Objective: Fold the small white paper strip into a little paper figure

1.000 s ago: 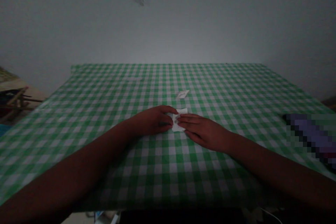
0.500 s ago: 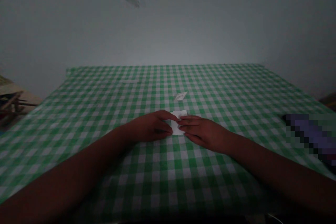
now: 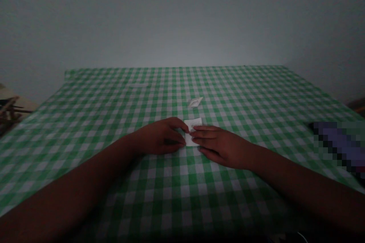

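Hands met at frame centre: left hand [image 3: 161, 138] and right hand [image 3: 219, 145] pinched a small white paper [image 3: 192, 133] with fingers pressed together. Folding looked partly done; a folded white piece [image 3: 195, 102] lay just above on the checked tablecloth [image 3: 114, 98].

cloth [image 3: 114, 95]: green-white check, covers whole table
scrap [image 3: 195, 102]: small white bit, flat on cloth, centre — far side
wall [image 3: 228, 19]: plain, pale, behind table
furniture [image 3: 8, 112]: wooden, far left edge — partly cut off

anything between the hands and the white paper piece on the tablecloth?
Nothing visible. Left hand and right hand both already touch the white paper piece from either side. The smaller paper scrap lies apart, farther back.
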The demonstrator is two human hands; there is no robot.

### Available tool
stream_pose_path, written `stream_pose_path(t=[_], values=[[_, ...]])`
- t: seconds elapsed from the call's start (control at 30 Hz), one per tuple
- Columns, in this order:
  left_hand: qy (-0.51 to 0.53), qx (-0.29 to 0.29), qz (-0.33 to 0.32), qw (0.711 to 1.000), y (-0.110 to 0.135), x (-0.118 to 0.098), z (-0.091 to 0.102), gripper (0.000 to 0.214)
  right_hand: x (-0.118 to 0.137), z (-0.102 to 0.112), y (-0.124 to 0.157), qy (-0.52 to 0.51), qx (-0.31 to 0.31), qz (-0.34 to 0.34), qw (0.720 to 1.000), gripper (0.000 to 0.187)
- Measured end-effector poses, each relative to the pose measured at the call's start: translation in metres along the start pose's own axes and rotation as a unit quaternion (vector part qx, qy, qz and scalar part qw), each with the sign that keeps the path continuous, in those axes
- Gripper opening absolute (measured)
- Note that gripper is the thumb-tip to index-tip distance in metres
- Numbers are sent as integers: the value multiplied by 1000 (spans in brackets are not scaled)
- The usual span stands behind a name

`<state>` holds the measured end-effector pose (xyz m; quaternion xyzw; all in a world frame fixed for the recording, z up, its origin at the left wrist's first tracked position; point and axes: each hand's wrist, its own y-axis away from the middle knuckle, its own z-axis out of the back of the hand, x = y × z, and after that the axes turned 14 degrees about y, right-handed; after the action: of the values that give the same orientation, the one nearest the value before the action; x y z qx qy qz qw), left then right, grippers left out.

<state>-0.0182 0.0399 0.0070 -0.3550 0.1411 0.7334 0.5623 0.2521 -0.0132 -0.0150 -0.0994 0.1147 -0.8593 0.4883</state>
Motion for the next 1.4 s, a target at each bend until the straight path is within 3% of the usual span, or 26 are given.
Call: stream_pose_path(t=[0.67,1.4], values=[[-1,38,-3,999,-2,-3,4,20,2,2,1,26,15,15,999,45],[13,37,-14,999,-1,0,3,20,3,4,0,5,28,7,1000,47]])
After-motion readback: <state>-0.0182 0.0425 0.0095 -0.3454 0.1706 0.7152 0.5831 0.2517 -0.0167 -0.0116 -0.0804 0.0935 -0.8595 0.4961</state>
